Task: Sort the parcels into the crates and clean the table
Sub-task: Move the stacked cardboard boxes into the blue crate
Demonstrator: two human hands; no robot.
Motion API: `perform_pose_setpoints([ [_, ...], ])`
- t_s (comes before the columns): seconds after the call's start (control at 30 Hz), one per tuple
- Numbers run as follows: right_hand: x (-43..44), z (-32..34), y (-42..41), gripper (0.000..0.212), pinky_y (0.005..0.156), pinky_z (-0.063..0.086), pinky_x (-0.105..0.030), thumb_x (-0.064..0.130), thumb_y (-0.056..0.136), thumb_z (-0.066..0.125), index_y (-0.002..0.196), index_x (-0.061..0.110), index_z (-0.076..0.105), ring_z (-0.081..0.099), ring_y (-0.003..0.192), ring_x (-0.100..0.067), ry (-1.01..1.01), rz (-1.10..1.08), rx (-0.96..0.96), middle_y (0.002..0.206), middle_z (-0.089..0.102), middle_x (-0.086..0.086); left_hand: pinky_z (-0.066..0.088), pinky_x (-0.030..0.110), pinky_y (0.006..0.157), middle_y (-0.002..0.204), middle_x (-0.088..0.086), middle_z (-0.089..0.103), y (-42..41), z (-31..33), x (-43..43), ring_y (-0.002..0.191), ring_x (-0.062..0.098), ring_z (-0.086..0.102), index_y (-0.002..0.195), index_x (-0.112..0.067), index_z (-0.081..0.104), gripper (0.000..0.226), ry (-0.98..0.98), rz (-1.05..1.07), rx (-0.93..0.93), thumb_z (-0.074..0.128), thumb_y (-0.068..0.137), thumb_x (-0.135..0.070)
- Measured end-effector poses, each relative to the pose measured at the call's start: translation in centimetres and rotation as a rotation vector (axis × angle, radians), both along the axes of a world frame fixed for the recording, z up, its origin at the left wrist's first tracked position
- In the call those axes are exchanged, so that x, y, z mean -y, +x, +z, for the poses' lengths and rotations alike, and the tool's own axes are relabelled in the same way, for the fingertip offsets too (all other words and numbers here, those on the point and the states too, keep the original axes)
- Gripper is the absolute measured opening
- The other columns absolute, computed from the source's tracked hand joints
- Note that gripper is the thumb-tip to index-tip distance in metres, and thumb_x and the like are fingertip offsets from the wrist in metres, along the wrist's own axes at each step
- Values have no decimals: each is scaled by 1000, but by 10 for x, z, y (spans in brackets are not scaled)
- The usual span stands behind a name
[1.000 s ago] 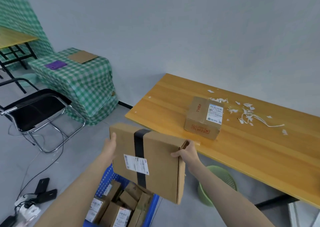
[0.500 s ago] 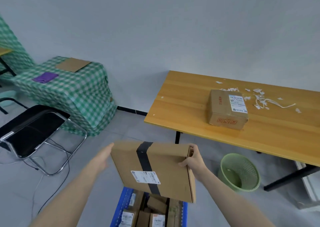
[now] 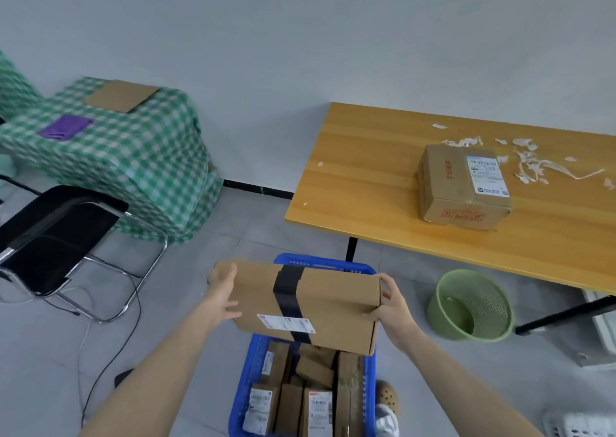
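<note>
I hold a flat cardboard parcel (image 3: 336,300) with a black tape band and a white label over the blue crate (image 3: 248,380) on the floor. My left hand (image 3: 222,295) grips its left end. My right hand (image 3: 390,306) grips its right end, fingers curled round the edge. The crate holds several small cardboard parcels. Another cardboard parcel (image 3: 461,186) with a white label and red print sits on the wooden table (image 3: 360,176). White paper scraps (image 3: 530,163) lie scattered on the table behind and right of it.
A green mesh waste basket (image 3: 471,305) stands on the floor under the table's front edge. A black folding chair (image 3: 56,233) and cables are at left, beside a green checked cloth-covered stand (image 3: 126,156). A white crate corner (image 3: 580,425) shows at bottom right.
The flat parcel has come down and tipped toward level, now right over the blue crate. My view has swung right and down, showing more of the crate and the waste basket.
</note>
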State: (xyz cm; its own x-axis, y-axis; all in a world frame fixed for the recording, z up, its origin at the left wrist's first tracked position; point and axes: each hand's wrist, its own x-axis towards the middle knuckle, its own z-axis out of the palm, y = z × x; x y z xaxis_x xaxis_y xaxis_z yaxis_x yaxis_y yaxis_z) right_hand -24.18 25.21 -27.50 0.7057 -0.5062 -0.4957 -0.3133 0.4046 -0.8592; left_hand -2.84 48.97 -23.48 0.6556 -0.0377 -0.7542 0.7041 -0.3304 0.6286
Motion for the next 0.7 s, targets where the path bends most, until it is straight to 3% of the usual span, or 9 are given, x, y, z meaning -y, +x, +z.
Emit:
perform_pose_setpoints([
  [0.1, 32, -11, 0, 74, 63, 48, -31, -9, 47, 57, 113, 24, 50, 49, 97, -26, 9, 30, -30, 109, 55, -12, 48, 48, 93, 148, 7, 32, 8, -14, 22, 124, 35, 44, 143, -23, 28, 58, -19, -28, -55, 54, 94, -38],
  [0.2, 60, -21, 0, 72, 69, 47, -32, -10, 48, 57, 112, 22, 51, 49, 100, -26, 1, 85, -47, 111, 56, -9, 51, 46, 75, 138, 7, 43, 12, -30, 45, 113, 34, 52, 140, -20, 28, 60, 50, 38, -36, 61, 91, -28],
  [0.33, 76, -21, 0, 68, 58, 47, -24, -5, 52, 57, 114, 23, 47, 48, 95, -22, -33, 148, -124, 109, 54, -4, 53, 45, 64, 135, 10, 40, 15, -48, 53, 106, 36, 57, 139, -16, 30, 60, 188, 136, 17, 62, 89, -20],
  [0.43, 78, -32, -4, 66, 59, 48, -32, -13, 67, 55, 109, 36, 44, 49, 84, -21, -40, 167, -237, 107, 54, 1, 53, 46, 81, 131, 13, 47, 22, -62, 50, 99, 34, 57, 134, -12, 33, 52, 143, 75, -57, 60, 91, -21],
  [0.5, 72, -49, -6, 72, 66, 52, -41, -20, 72, 49, 111, 40, 41, 52, 85, -25, -55, 148, -303, 112, 50, 2, 49, 43, 94, 134, 15, 46, 29, -77, 46, 109, 35, 56, 133, -8, 35, 51, 120, 28, -61, 60, 91, -21],
  [0.6, 58, -72, -3, 70, 69, 50, -42, -18, 73, 44, 122, 31, 34, 51, 84, -27, -39, 90, -366, 110, 45, -6, 46, 38, 100, 134, 14, 46, 39, -98, 45, 116, 32, 53, 133, -7, 35, 53, 56, -2, -38, 63, 89, -18],
  [0.7, 39, -87, -2, 55, 68, 47, -37, -6, 78, 51, 122, 24, 34, 48, 77, -23, 66, -5, -356, 101, 40, -6, 43, 34, 100, 130, 15, 47, 37, -120, 41, 115, 27, 52, 130, -6, 34, 47, 44, -22, -7, 60, 91, -12],
])
